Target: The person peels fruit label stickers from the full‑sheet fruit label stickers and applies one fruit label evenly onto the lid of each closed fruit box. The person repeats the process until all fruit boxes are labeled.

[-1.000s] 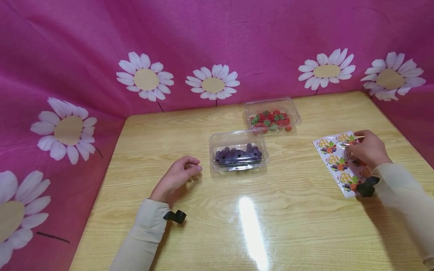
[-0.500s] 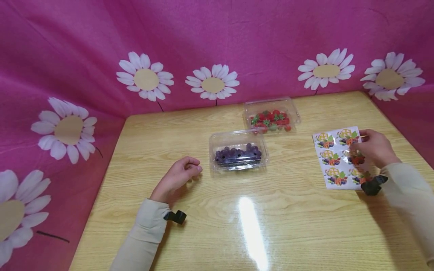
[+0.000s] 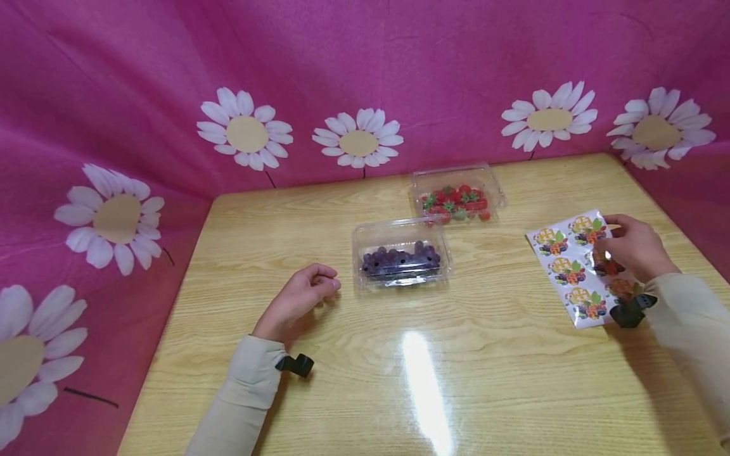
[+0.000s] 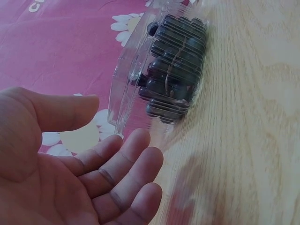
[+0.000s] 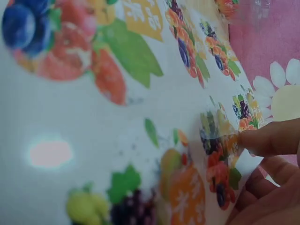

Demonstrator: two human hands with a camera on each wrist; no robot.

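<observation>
A sheet of fruit stickers point(image 3: 572, 265) is at the right of the table in the head view. My right hand point(image 3: 640, 250) grips its right edge, thumb on the printed face and fingers behind, as the right wrist view shows. Part of the sheet is hidden behind that hand. My left hand point(image 3: 299, 296) holds nothing, its fingers loosely bent with the palm showing in the left wrist view. Just beyond the left fingertips stands a clear plastic box point(image 3: 367, 233) of dark purple grapes point(image 4: 176, 61); I see no contact between them.
Behind the grape box, towards the right, another clear box point(image 3: 423, 180) contains red strawberries point(image 3: 456, 201). The wooden table point(image 3: 502, 373) meets a magenta cloth point(image 3: 445, 82) with white daisies at its back and sides. Light glares on the tabletop.
The sticker sheet was tilted first one way, then swung back, and now sits slightly raised with the right hand a little farther right. The left hand and both boxes have stayed put.
</observation>
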